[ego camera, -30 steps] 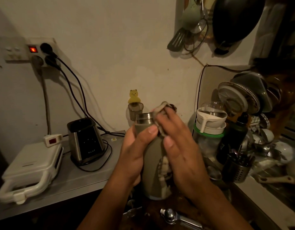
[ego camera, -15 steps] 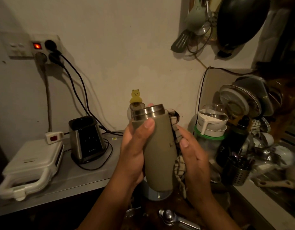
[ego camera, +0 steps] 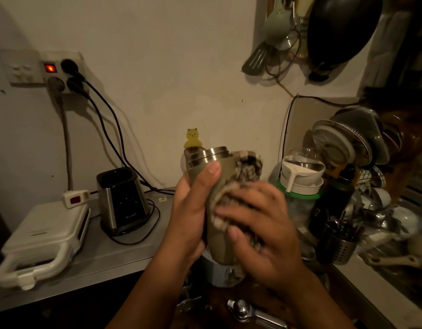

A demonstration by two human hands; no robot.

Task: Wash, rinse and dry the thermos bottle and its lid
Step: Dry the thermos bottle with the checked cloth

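The olive-green thermos bottle [ego camera: 219, 205] with a steel threaded mouth is held upright, slightly tilted, in front of me. My left hand [ego camera: 191, 214] grips its left side, thumb across the upper body. My right hand [ego camera: 262, 224] presses a checked cloth [ego camera: 246, 167] against the bottle's right side, fingers curled round cloth and bottle. The cloth bunches up near the bottle's mouth and hangs below my palm. I cannot see the lid.
A grey counter [ego camera: 124, 252] at left carries a white sandwich maker [ego camera: 44, 236] and a blender base [ego camera: 122, 198] with cables. A crowded dish rack [ego camera: 352, 148] and a utensil holder [ego camera: 340, 243] stand at right. A tap [ego camera: 247, 309] sits below; a wok [ego camera: 342, 29] hangs above.
My right hand has moved the cloth from behind the bottle's right side across its front. The bottle stays in my left hand, tilted about the same.
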